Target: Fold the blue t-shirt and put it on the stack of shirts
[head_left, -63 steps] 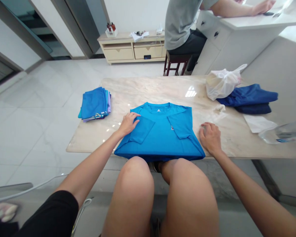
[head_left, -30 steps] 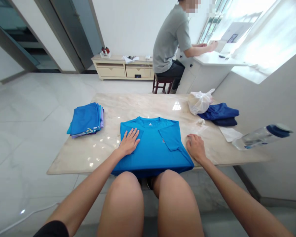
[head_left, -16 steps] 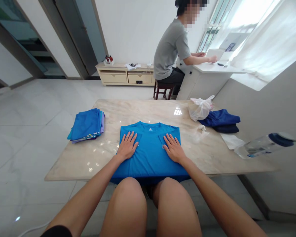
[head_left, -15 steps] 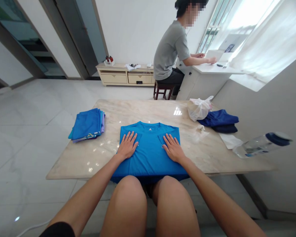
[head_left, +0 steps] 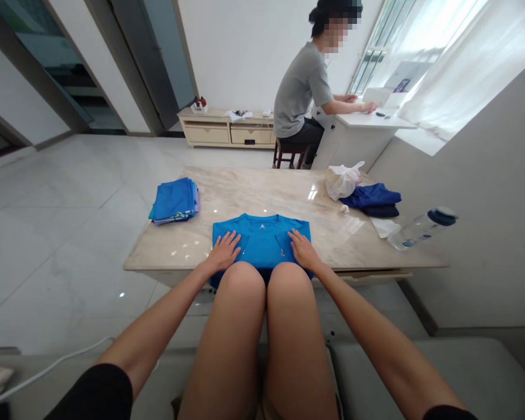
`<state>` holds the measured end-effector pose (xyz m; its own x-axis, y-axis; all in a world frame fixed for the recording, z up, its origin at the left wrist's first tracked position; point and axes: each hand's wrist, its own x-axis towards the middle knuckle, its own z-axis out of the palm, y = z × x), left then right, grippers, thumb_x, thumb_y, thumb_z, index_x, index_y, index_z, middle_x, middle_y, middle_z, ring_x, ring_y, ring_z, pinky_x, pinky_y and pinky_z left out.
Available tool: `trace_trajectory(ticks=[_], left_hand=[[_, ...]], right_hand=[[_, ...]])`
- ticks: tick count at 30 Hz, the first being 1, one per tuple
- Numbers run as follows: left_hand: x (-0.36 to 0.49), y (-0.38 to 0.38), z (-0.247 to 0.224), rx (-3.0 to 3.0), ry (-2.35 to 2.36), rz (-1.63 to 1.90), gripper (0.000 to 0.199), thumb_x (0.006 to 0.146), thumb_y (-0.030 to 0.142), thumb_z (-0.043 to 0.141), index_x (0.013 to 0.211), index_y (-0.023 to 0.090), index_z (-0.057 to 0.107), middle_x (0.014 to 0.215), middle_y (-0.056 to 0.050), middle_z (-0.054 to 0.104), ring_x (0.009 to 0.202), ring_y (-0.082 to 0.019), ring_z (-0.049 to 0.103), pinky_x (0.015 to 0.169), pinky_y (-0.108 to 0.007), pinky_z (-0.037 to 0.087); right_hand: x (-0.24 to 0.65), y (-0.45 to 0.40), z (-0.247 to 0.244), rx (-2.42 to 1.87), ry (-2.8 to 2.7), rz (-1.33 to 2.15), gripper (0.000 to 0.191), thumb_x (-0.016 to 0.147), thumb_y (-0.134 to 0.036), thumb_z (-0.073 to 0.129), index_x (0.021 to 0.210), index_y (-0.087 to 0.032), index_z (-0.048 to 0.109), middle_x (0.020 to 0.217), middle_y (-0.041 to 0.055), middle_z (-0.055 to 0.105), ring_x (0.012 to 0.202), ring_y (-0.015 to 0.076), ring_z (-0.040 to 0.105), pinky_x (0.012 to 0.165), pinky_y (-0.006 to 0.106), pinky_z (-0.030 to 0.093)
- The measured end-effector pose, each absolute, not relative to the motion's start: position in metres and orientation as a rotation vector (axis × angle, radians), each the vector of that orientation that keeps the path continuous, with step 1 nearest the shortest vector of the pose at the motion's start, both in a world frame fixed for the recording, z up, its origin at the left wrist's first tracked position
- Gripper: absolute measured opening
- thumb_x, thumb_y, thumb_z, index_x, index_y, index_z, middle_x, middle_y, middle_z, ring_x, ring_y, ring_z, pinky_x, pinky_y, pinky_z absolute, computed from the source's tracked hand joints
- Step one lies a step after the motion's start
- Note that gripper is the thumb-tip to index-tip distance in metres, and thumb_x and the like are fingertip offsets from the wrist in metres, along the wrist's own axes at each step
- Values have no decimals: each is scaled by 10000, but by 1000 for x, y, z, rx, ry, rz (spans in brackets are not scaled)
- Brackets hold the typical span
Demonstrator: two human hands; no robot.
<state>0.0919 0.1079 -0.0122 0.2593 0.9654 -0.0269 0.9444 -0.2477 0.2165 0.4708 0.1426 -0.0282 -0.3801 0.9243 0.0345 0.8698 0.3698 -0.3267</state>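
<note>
- The blue shirt lies spread on the marble-patterned table with its collar at the far end, and its lower part drops past the front edge behind the knees.
- What has just changed: the shirt sits nearer the front edge than half a second ago, collar farther from the table's far side. More cloth seems to hang off, so less of the body is supported on top.
- Left hand: palm down over one sleeve, fingers spread and pressed flat rather than pinching.
- Right hand: it rested beside the shirt a second ago; now it lies on the opposite sleeve, fingers extended, clasping nothing.
- With both sleeves turned inward and covered, the fold appears to have survived the slide — a judgement, as the hands hide part of it.
- Left of the shirt, well apart, is the folded stack.
- To the right: a white bag, dark blue cloth, white paper, a tilted bottle.
- Beyond the table, a person sits on a stool.
</note>
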Motion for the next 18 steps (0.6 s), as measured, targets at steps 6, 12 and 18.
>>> trace_trajectory(ticks=[6, 12, 18], left_hand=[[88, 99, -15, 2326, 1845, 258, 674, 1138, 419, 324, 1782, 248, 423, 1870, -102, 346, 1766, -312, 265, 1441, -631, 176], [90, 91, -20, 2342, 1860, 332, 679, 1135, 425, 350, 1801, 300, 386, 1865, -76, 362, 1758, -310, 287, 1446, -629, 154], [93, 92, -18, 2314, 1882, 311, 680, 1127, 408, 345, 1789, 269, 420, 1865, -81, 355, 1752, -321, 304, 1448, -624, 159]], right_hand=[[469, 131, -32, -1635, -2496, 276, 701, 1178, -451, 280, 1807, -157, 379, 1899, 104, 236, 1783, 323, 184, 1449, 579, 180], [469, 127, -38, -1596, -2460, 243, 684, 1181, -445, 281, 1834, -247, 325, 1897, 54, 248, 1778, 317, 206, 1438, 604, 198], [469, 127, -36, -1598, -2469, 243, 682, 1178, -422, 297, 1827, -219, 346, 1895, 69, 247, 1775, 331, 217, 1435, 608, 204]])
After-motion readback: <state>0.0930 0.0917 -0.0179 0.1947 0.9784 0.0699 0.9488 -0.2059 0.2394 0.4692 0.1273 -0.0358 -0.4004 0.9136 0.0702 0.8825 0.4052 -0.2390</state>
